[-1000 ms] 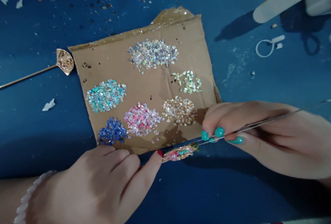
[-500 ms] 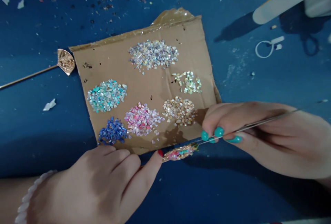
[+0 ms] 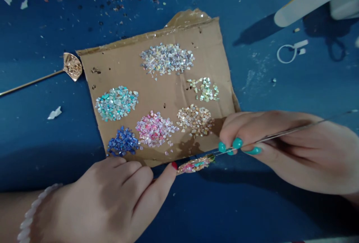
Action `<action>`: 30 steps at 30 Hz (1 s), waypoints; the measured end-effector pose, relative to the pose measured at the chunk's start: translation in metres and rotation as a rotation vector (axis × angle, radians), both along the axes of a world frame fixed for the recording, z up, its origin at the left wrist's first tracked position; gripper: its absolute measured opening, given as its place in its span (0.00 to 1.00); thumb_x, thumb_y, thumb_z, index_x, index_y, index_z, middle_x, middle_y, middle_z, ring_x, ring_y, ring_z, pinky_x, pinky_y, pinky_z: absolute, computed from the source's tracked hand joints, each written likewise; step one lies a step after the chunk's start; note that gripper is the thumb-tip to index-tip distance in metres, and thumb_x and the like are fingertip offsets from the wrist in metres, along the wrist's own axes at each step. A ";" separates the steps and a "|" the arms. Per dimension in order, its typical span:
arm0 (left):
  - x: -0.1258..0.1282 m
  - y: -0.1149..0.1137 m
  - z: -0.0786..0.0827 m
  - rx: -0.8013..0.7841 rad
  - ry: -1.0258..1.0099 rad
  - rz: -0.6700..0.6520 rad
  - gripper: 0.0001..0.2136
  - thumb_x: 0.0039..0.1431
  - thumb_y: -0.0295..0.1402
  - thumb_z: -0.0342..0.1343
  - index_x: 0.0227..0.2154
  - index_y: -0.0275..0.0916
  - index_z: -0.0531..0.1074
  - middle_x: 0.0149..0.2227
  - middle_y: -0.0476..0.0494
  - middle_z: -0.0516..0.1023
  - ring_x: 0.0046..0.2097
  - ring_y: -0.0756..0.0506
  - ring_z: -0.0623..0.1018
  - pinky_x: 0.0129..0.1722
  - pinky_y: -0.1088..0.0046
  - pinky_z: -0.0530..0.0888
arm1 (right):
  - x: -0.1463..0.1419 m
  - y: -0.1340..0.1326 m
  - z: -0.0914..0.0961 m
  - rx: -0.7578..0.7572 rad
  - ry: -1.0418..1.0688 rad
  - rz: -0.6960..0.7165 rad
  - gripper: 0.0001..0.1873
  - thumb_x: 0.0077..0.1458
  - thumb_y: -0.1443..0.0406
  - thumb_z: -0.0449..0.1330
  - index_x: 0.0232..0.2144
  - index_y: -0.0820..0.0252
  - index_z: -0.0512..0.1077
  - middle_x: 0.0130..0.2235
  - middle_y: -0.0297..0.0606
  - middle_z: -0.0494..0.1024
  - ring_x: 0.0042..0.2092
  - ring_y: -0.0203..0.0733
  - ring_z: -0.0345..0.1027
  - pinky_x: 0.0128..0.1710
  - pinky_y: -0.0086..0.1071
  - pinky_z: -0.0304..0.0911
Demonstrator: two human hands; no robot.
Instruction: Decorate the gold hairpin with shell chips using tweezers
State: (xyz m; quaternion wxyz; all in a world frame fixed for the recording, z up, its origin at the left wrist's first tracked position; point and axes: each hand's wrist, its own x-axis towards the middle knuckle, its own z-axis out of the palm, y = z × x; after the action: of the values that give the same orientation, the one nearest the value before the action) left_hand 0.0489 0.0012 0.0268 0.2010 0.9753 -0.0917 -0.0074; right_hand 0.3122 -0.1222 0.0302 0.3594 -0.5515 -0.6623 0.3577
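Note:
My left hand (image 3: 120, 190), a pale bead bracelet at its wrist, is closed on a gold hairpin (image 3: 196, 164). The hairpin's head is covered with pink, turquoise and gold chips and sticks out past the red-nailed thumb; its stem is mostly hidden in the fist. Thin metal tweezers (image 3: 291, 129) are pinched between the teal-nailed fingers of my right hand (image 3: 269, 142). Their tips are at the far right end of the hairpin's head; whether they grip a chip there is too small to tell. Just beyond both hands lies a brown cardboard sheet (image 3: 123, 63).
On the cardboard are small heaps of chips: silvery (image 3: 168, 59), turquoise (image 3: 117, 102), blue (image 3: 122, 142), pink (image 3: 155, 129), beige (image 3: 195, 119) and pale green (image 3: 206, 89). Another gold hairpin (image 3: 72, 66) with a fan-shaped head lies left. A white ring-shaped piece (image 3: 286, 53) and a white tube (image 3: 311, 2) are at right.
Hardly anything differs. The hairpin's head has turned slightly in my left hand, and the tweezers stay at its right end.

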 end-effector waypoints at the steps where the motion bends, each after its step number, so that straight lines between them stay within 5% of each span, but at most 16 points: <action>1: 0.000 0.000 0.000 0.000 -0.002 0.002 0.19 0.64 0.23 0.40 0.57 0.33 0.61 0.32 0.44 0.77 0.33 0.48 0.75 0.36 0.74 0.75 | 0.000 0.000 0.000 0.002 0.003 -0.006 0.09 0.55 0.75 0.54 0.34 0.56 0.65 0.30 0.33 0.76 0.37 0.31 0.74 0.37 0.22 0.71; 22: 0.000 0.003 0.002 0.057 0.046 -0.093 0.22 0.63 0.21 0.39 0.61 0.26 0.55 0.32 0.44 0.76 0.29 0.47 0.74 0.26 0.71 0.72 | 0.001 0.002 -0.001 0.056 0.013 0.000 0.05 0.59 0.71 0.53 0.36 0.58 0.66 0.30 0.34 0.75 0.35 0.32 0.74 0.35 0.22 0.72; 30: 0.003 0.003 0.006 0.056 0.006 -0.028 0.21 0.62 0.22 0.39 0.56 0.34 0.64 0.35 0.43 0.78 0.31 0.48 0.75 0.33 0.73 0.74 | 0.000 0.001 -0.007 0.051 0.160 -0.125 0.03 0.59 0.67 0.55 0.36 0.57 0.68 0.31 0.35 0.76 0.32 0.33 0.74 0.29 0.23 0.71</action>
State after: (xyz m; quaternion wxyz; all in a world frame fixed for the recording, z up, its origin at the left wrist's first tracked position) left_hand 0.0520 0.0045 0.0328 0.1735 0.9791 -0.1046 -0.0158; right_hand 0.3126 -0.1216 0.0229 0.4466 -0.5520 -0.6049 0.3604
